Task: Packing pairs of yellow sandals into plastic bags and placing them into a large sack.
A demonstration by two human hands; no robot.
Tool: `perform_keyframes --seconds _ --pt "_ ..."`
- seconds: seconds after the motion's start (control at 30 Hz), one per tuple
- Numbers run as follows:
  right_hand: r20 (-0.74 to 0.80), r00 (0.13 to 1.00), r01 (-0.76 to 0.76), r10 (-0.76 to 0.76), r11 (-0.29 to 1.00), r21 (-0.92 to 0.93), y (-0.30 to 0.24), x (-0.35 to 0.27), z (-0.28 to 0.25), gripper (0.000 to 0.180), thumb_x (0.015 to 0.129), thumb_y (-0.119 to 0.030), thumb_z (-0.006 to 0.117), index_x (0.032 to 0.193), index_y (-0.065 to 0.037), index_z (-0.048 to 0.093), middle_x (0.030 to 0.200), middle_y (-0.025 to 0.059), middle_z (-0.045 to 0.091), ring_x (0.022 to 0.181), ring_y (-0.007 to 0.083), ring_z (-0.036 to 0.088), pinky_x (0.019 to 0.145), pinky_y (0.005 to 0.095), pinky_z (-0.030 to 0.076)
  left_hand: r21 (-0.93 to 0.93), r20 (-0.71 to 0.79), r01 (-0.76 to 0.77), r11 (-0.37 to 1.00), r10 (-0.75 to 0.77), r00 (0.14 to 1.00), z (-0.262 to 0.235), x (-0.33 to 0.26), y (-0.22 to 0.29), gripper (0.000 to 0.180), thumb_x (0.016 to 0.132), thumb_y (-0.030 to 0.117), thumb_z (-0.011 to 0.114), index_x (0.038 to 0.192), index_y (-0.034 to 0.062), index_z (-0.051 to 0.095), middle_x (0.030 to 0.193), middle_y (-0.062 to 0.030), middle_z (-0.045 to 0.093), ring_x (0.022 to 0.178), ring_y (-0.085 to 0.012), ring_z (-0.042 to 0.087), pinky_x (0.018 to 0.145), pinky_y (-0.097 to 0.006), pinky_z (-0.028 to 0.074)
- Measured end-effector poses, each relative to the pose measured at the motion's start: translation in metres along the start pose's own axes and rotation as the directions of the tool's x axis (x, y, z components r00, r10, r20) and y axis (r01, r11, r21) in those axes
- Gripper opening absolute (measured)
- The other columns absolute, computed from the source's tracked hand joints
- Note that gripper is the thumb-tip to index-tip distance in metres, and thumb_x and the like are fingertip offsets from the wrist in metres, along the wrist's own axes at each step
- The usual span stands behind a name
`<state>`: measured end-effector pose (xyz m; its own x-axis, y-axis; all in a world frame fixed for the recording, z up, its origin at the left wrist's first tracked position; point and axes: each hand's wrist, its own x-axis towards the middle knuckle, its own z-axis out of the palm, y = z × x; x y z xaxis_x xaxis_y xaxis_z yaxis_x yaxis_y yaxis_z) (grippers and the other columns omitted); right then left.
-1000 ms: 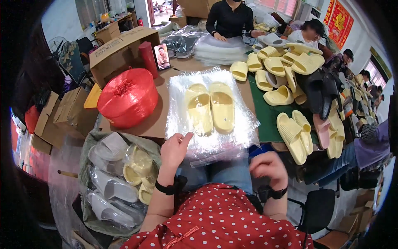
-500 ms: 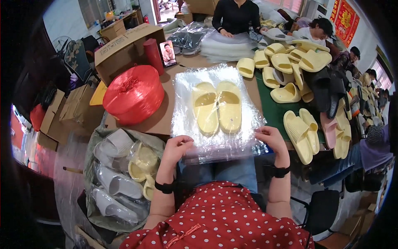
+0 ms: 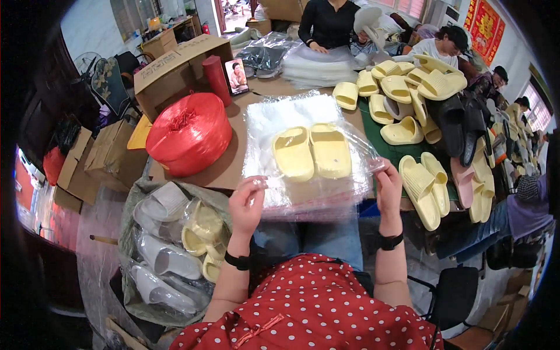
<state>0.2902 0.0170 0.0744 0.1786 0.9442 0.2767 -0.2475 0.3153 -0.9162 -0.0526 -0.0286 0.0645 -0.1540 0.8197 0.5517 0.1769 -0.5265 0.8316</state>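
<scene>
A pair of pale yellow slippers [image 3: 293, 166] lies side by side inside a clear plastic bag [image 3: 363, 153], above a stack of flat clear bags [image 3: 286, 211] at the table's near edge. My right hand [image 3: 388, 184] pinches the bag's right corner, raised off the stack. On the left, my left hand [image 3: 247, 201] is closed at the bag's near left edge, thumb against fingers. The plastic is see-through, so its exact edge at the left fingers is hard to make out.
A red roll of plastic twine [image 3: 189, 137], a phone [image 3: 237, 77] and a cardboard box [image 3: 175, 64] stand left. Below is a sack [image 3: 131, 233] of bagged slippers. Loose yellow slippers [image 3: 402, 131] pile up right. A person [image 3: 329, 26] handles clear bags [image 3: 318, 67] opposite.
My right hand has risen with the bag's corner, and my left hand has shifted up slightly. The bagged slippers have tilted and slid a little right. The person opposite has lifted a pale slipper.
</scene>
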Motion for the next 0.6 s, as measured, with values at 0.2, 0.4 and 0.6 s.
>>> perform_keyframes --seconds 0.2,0.4,0.6 --pt "-0.163 0.954 -0.206 0.25 0.947 0.246 0.03 -0.027 0.036 0.038 0.09 -0.012 0.064 0.119 0.003 0.044 0.118 0.0139 0.055 0.109 0.0199 0.055 0.098 0.0334 0.043 -0.081 0.135 0.231 0.969 -0.219 0.966 0.024 -0.028 -0.023 0.012 0.082 -0.005 0.066 0.092 -0.0033 0.06 0.108 -0.0109 0.061 0.098 -0.0146 0.061 0.084 -0.027 0.052" --pt "-0.228 0.974 -0.091 -0.008 0.903 -0.421 0.053 -0.033 0.045 0.062 0.08 -0.014 0.076 0.125 0.005 0.037 0.123 0.0159 0.047 0.105 0.0195 0.054 0.094 0.0326 0.044 -0.118 0.101 0.367 0.923 -0.357 0.929 0.036 -0.031 -0.03 0.016 0.083 0.0 0.072 0.093 -0.0001 0.06 0.101 -0.0057 0.06 0.086 -0.0116 0.061 0.08 -0.024 0.052" --pt "-0.167 0.986 -0.047 0.023 0.989 -0.141 0.052 -0.04 0.051 0.054 0.082 -0.009 0.074 0.121 0.002 0.038 0.119 0.0148 0.05 0.102 0.0199 0.055 0.09 0.0315 0.047 -0.491 -0.05 0.404 0.772 -0.488 0.871 0.039 -0.027 -0.031 0.018 0.087 0.005 0.071 0.083 0.0061 0.053 0.087 0.0002 0.057 0.075 -0.0073 0.054 0.065 -0.022 0.046"
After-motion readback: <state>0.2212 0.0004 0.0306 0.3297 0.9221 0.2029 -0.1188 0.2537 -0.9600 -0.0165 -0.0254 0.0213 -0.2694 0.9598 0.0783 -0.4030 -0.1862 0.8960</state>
